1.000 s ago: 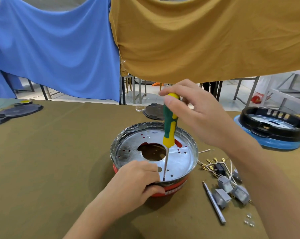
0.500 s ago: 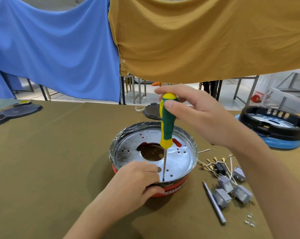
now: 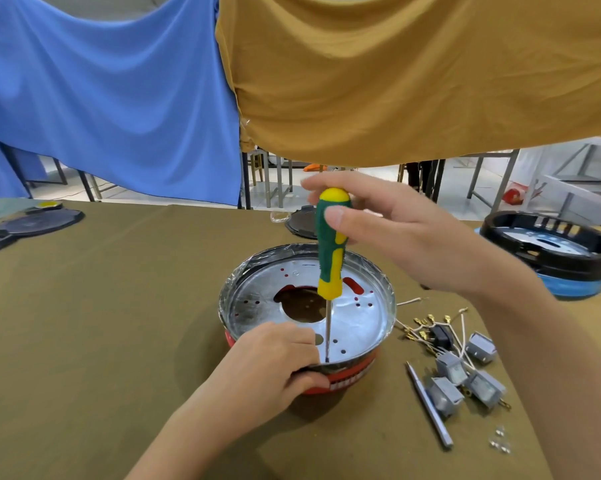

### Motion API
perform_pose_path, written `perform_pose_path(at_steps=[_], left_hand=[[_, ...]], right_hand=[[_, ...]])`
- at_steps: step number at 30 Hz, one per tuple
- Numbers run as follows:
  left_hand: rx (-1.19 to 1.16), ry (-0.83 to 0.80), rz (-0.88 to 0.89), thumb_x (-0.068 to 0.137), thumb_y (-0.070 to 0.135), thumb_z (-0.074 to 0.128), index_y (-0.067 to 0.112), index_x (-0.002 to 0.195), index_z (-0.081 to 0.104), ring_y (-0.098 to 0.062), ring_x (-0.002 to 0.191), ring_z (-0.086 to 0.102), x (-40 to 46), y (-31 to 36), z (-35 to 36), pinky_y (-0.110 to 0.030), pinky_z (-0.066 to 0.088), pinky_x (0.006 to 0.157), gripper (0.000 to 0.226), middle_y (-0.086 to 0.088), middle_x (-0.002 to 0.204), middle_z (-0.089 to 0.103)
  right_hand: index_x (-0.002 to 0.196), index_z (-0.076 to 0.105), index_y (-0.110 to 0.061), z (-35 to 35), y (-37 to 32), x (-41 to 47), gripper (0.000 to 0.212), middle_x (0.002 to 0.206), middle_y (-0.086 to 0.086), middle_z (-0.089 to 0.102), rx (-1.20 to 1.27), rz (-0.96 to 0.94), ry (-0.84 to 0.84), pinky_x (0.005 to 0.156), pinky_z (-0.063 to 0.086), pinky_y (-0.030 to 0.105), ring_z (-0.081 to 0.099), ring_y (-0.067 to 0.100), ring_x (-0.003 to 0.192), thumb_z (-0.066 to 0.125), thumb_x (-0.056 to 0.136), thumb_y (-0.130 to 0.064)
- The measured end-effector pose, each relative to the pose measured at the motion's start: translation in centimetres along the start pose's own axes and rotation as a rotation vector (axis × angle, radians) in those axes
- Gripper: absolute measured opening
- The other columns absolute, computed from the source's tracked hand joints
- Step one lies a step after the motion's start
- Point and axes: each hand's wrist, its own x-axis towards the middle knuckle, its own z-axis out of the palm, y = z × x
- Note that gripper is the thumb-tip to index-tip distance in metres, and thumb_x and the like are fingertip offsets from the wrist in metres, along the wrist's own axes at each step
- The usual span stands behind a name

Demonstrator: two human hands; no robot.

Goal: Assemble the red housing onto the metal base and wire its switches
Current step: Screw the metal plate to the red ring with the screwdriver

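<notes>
At nine o'clock, flat black discs (image 3: 32, 223) are cut off by the frame edge. At centre, the red housing (image 3: 347, 375) under the metal base (image 3: 354, 313) is gripped at its near rim by the left hand (image 3: 275, 362); white lettering on the red wall cannot be read. An upright green-and-yellow screwdriver (image 3: 330, 244) is pinched by the right hand (image 3: 396, 233), its tip set in the base. At four o'clock lie four grey switches (image 3: 465, 372), their wires (image 3: 427, 327), a metal rod (image 3: 430, 407) and small blurred screws (image 3: 500, 441). At three o'clock, a black ring (image 3: 548, 244) is partly cut off.
</notes>
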Motion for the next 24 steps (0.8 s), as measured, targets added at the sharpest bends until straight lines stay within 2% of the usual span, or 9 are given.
perform_pose_path(at_steps=[4, 8, 10, 13, 15, 17, 20, 22, 24], left_hand=[[-0.008, -0.009, -0.003, 0.092, 0.048, 0.048, 0.023, 0.075, 0.068, -0.003, 0.07, 0.045, 0.0, -0.1, 0.0, -0.025, 0.048, 0.061, 0.036, 0.014, 0.072, 0.055], [0.011, 0.026, 0.003, 0.089, 0.047, 0.052, 0.023, 0.072, 0.069, -0.003, 0.072, 0.045, 0.1, 0.0, 0.0, -0.019, 0.045, 0.059, 0.034, 0.016, 0.072, 0.056], [0.009, 0.033, -0.004, 0.088, 0.048, 0.052, 0.022, 0.071, 0.069, -0.003, 0.073, 0.044, 0.1, 0.0, 0.1, -0.019, 0.044, 0.058, 0.035, 0.016, 0.071, 0.055], [0.016, 0.032, -0.01, 0.09, 0.047, 0.053, 0.022, 0.069, 0.065, -0.003, 0.071, 0.042, 0.1, 0.0, 0.1, -0.016, 0.037, 0.058, 0.035, 0.015, 0.069, 0.05], [0.008, 0.023, -0.008, 0.09, 0.046, 0.054, 0.022, 0.07, 0.065, -0.003, 0.071, 0.042, 0.1, 0.0, 0.1, -0.016, 0.035, 0.059, 0.033, 0.014, 0.07, 0.049], [-0.009, 0.012, -0.009, 0.091, 0.047, 0.052, 0.022, 0.072, 0.066, -0.004, 0.071, 0.042, 0.1, -0.1, 0.1, -0.019, 0.039, 0.06, 0.034, 0.013, 0.07, 0.051], [-0.021, -0.009, -0.009, 0.091, 0.047, 0.052, 0.021, 0.074, 0.068, -0.004, 0.07, 0.043, 0.0, -0.1, 0.1, -0.026, 0.045, 0.06, 0.035, 0.012, 0.071, 0.053], [-0.003, -0.005, -0.007, 0.09, 0.048, 0.051, 0.022, 0.075, 0.069, -0.005, 0.071, 0.044, 0.0, 0.0, 0.0, -0.025, 0.046, 0.06, 0.035, 0.013, 0.072, 0.055], [0.028, 0.004, 0.001, 0.089, 0.048, 0.053, 0.024, 0.075, 0.072, -0.004, 0.074, 0.045, 0.0, 0.1, 0.0, -0.022, 0.046, 0.059, 0.034, 0.014, 0.073, 0.057]], right_hand=[[0.116, 0.065, -0.022, -0.8, -0.2, -0.2, 0.021, 0.105, 0.002, 0.07, 0.089, -0.06, 0.003, 0.081, 0.057, 0.029, 0.068, 0.018, 0.096, 0.062, 0.096, -0.02], [0.088, 0.061, -0.022, 0.1, -0.5, 0.1, 0.026, 0.073, 0.0, 0.061, -0.182, -0.071, 0.215, 0.056, 0.048, 0.021, 0.054, 0.011, 0.062, 0.074, 0.083, -0.044], [0.088, 0.055, -0.019, 1.0, -0.6, 0.2, 0.03, 0.068, 0.0, 0.056, -0.257, -0.079, 0.259, 0.053, 0.043, 0.019, 0.048, 0.008, 0.057, 0.069, 0.087, -0.046], [0.112, 0.059, -0.026, 0.9, -0.3, 0.2, 0.022, 0.088, 0.002, 0.062, -0.219, -0.031, 0.134, 0.069, 0.052, 0.026, 0.059, 0.012, 0.077, 0.058, 0.096, -0.041], [0.131, 0.055, -0.028, 0.0, -0.1, -0.1, 0.031, 0.109, 0.004, 0.064, -0.013, 0.006, -0.015, 0.081, 0.056, 0.029, 0.064, 0.014, 0.097, 0.055, 0.099, -0.03], [0.132, 0.057, -0.023, -0.8, 0.0, -0.5, 0.035, 0.117, 0.0, 0.066, 0.174, 0.002, -0.086, 0.085, 0.054, 0.023, 0.065, 0.009, 0.105, 0.056, 0.097, -0.02], [0.118, 0.064, -0.015, -1.0, -0.3, -0.4, 0.024, 0.108, 0.009, 0.07, 0.152, -0.032, -0.041, 0.084, 0.056, 0.026, 0.068, 0.017, 0.1, 0.062, 0.095, -0.01], [0.107, 0.067, -0.017, -0.8, -0.5, -0.2, 0.018, 0.096, 0.012, 0.069, 0.0, -0.039, 0.037, 0.079, 0.057, 0.038, 0.066, 0.029, 0.087, 0.071, 0.09, -0.019], [0.095, 0.064, -0.025, -0.3, -0.7, 0.0, 0.027, 0.082, 0.001, 0.066, -0.171, -0.025, 0.121, 0.071, 0.055, 0.04, 0.061, 0.024, 0.074, 0.075, 0.08, -0.045]])
